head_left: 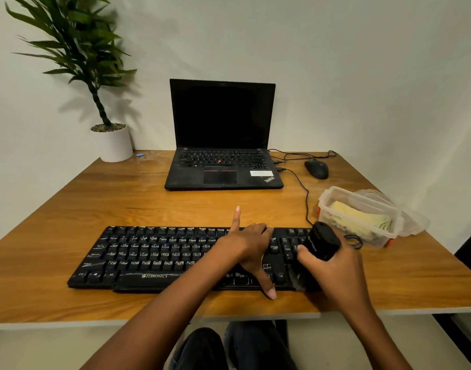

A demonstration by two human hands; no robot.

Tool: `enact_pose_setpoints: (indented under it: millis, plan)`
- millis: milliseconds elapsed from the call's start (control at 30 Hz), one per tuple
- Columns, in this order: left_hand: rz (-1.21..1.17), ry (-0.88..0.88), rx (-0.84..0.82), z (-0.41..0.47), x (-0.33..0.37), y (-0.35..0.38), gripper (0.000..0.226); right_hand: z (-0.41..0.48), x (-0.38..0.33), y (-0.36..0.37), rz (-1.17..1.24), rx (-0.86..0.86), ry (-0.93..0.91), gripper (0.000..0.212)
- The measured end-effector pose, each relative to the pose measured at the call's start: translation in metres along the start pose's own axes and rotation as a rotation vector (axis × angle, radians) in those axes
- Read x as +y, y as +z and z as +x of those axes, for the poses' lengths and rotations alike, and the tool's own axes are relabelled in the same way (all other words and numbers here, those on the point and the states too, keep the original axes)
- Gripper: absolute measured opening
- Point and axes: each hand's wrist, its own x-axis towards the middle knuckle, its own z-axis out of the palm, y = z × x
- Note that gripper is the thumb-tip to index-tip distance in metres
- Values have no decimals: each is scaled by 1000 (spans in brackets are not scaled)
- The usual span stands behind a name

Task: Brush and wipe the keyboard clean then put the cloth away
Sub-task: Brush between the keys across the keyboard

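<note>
Right hand (335, 273) grips the brush (322, 241) (bristles down) at the keyboard's (149, 255) right end. Left hand (247, 244), forefinger and thumb spread, rests mid-keys; table (69, 311) edge near.

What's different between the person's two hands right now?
The left hand rests on the keyboard, forefinger and thumb spread; the right hand grips a black brush. The left hand lies nearer the keyboard's middle, the right hand at its right end. Both are over the keyboard.
</note>
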Motion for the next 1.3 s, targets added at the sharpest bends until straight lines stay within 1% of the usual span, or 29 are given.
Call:
enact_pose_setpoints:
  millis: [67, 133, 233, 300, 400, 433, 500, 600, 667, 700, 800, 867, 967, 1000, 1033, 1100, 1133, 1233, 1300]
  plan:
    - [-15, 3, 4, -1, 0, 1, 129, 21, 1, 8, -20, 19, 17, 18]
    - [-25, 2, 11, -1, 0, 2, 129, 46, 1, 22, -49, 58, 26, 21]
    - [-13, -1, 6, 0, 1, 2, 130, 72, -2, 36, -99, 79, 37, 33]
    - [-3, -6, 5, 0, 1, 1, 130, 69, -5, 32, -126, 62, 19, 36]
    - [9, -8, 12, 1, 0, 0, 128, 35, 0, 14, -102, 12, -34, 25]
    - [13, -5, 13, 1, 0, 0, 128, 20, 2, 4, -65, -10, -24, 22]
    - [19, -3, 14, 1, 0, 0, 129, 4, 6, -11, 13, -60, 16, 23]
    - [6, -1, 13, 1, 0, 1, 129, 21, 8, -11, 25, -93, 62, 21]
    - [-2, -3, 16, 1, 0, 2, 130, 42, 7, 5, -22, -58, 64, 17]
    - [-5, -5, 18, 1, -1, 2, 130, 54, 5, 14, -46, -25, 61, 19]
    - [-1, -6, 14, 2, -1, 3, 131, 75, -1, 31, -86, 66, 48, 31]
    - [3, -4, 15, 2, -1, 2, 131, 67, -4, 32, -105, 80, 25, 36]
    - [10, -1, 28, 1, -1, 2, 131, 27, -5, 19, -112, 25, -60, 30]
    - [15, 0, 26, 1, 0, 2, 130, 13, -5, 11, -109, -9, -58, 26]
    - [16, -1, 25, 1, 0, 1, 130, 5, -4, 3, -91, -47, -34, 23]
    - [11, -5, 21, 1, 0, 1, 129, 7, -4, -10, 27, -115, 59, 20]
    - [10, -5, 19, 0, 0, 1, 129, 16, -2, -12, 83, -117, 96, 20]
    - [10, -4, 15, 0, 1, 1, 129, 56, 5, -4, 130, 23, 143, 16]
    - [11, -6, 11, 0, 0, 1, 130, 77, 4, 7, 88, 80, 124, 25]
